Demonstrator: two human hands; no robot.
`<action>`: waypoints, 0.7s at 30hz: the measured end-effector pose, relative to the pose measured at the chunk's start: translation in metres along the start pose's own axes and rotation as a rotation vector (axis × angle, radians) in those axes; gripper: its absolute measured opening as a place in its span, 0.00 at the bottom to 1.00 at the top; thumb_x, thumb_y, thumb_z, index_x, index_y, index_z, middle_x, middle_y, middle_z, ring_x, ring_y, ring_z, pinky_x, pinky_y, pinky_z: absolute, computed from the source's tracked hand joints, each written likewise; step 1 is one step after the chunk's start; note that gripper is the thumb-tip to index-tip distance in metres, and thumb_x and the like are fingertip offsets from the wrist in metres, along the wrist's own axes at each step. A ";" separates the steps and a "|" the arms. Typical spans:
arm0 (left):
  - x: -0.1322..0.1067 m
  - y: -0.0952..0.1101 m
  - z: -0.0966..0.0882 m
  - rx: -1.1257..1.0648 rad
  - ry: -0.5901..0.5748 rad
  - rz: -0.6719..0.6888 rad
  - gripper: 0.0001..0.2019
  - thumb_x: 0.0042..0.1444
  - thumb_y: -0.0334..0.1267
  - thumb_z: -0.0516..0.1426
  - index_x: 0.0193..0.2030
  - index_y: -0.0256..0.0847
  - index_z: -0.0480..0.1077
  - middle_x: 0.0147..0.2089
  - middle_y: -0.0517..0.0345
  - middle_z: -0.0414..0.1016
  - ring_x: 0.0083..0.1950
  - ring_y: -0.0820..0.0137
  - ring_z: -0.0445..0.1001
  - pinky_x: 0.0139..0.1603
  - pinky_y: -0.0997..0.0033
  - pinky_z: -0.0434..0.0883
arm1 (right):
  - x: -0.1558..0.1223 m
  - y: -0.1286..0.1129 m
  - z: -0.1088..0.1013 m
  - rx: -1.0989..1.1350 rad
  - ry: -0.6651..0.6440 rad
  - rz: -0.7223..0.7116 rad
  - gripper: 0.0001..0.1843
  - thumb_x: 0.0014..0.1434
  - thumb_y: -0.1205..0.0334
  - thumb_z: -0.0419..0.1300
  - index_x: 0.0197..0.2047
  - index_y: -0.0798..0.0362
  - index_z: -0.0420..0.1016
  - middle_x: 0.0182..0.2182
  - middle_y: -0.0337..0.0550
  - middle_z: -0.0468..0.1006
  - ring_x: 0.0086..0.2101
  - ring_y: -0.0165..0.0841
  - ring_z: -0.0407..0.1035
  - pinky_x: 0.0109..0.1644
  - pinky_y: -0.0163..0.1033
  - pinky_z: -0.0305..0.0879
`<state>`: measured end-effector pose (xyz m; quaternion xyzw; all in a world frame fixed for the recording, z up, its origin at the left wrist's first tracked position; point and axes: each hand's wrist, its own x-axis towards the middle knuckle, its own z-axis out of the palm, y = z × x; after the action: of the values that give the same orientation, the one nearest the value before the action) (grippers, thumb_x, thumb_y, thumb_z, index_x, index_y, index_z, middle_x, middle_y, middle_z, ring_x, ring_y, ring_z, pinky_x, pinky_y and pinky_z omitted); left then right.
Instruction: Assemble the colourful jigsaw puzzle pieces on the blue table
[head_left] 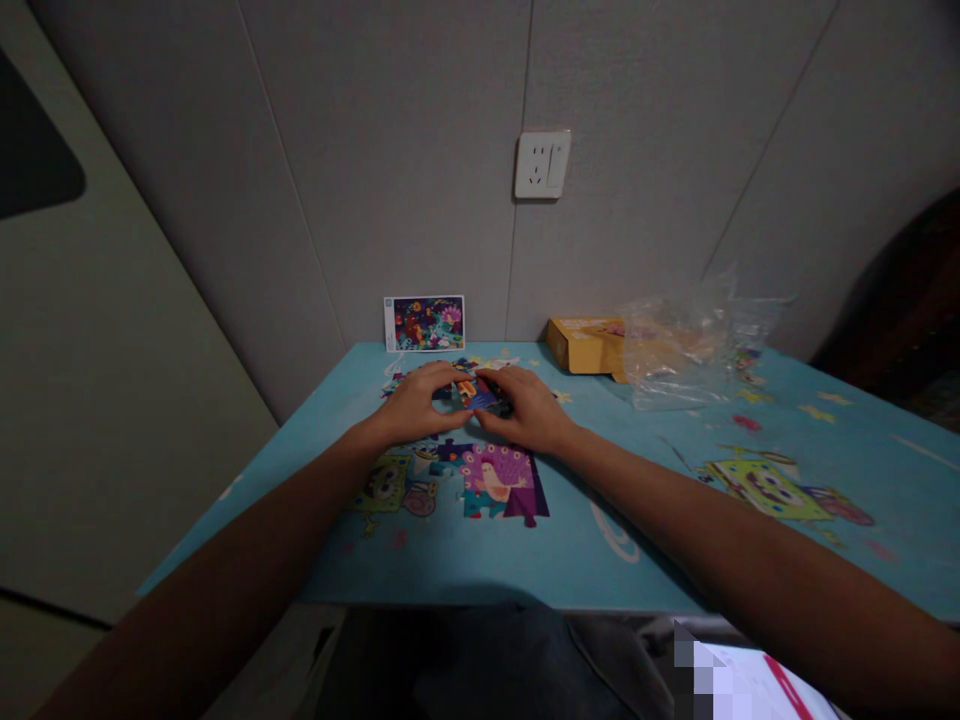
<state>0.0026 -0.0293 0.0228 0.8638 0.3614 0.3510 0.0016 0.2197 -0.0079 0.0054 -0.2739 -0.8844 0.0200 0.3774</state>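
Above the middle of the table, my left hand point(421, 402) and my right hand point(531, 410) face each other with fingertips nearly meeting. Between them is a small cluster of joined jigsaw pieces point(484, 393), dark blue with orange and red. Thumbs and fingers of both hands pinch its edges; parts of it are hidden by the fingers. Closer to me lies an assembled jigsaw section point(496, 482) with a pink and purple picture, flat on the table. More loose jigsaw pieces point(396, 380) lie behind my left hand, partly covered by it.
A reference picture card point(427, 324) leans against the wall at the back. To its right stand a yellow box point(589, 348) and a crumpled clear plastic bag point(679, 350). The blue table covering point(420, 570) carries printed cartoon figures. A wall socket point(542, 165) is above.
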 end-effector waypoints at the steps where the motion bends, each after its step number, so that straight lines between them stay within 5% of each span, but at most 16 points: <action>1: 0.000 0.001 0.000 0.002 0.002 -0.012 0.18 0.51 0.41 0.62 0.49 0.40 0.72 0.48 0.51 0.76 0.51 0.63 0.73 0.54 0.60 0.70 | 0.000 0.000 0.000 -0.004 -0.003 0.007 0.27 0.55 0.55 0.61 0.57 0.55 0.68 0.45 0.52 0.77 0.46 0.43 0.69 0.52 0.48 0.63; 14: 0.000 -0.004 -0.004 0.002 -0.104 0.008 0.18 0.49 0.49 0.64 0.43 0.41 0.71 0.44 0.54 0.75 0.47 0.62 0.72 0.50 0.62 0.69 | -0.001 -0.001 -0.003 -0.051 -0.079 -0.061 0.31 0.54 0.54 0.60 0.59 0.57 0.67 0.45 0.53 0.76 0.46 0.44 0.68 0.50 0.48 0.61; 21: 0.000 -0.011 -0.007 0.022 -0.046 0.105 0.08 0.56 0.42 0.60 0.37 0.40 0.72 0.40 0.54 0.76 0.44 0.66 0.72 0.48 0.63 0.68 | -0.002 0.007 -0.003 -0.061 -0.066 -0.089 0.30 0.57 0.60 0.55 0.63 0.56 0.62 0.48 0.52 0.75 0.46 0.43 0.67 0.50 0.48 0.59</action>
<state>-0.0084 -0.0226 0.0255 0.8894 0.3191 0.3267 -0.0181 0.2261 -0.0037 0.0049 -0.2450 -0.9078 -0.0149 0.3400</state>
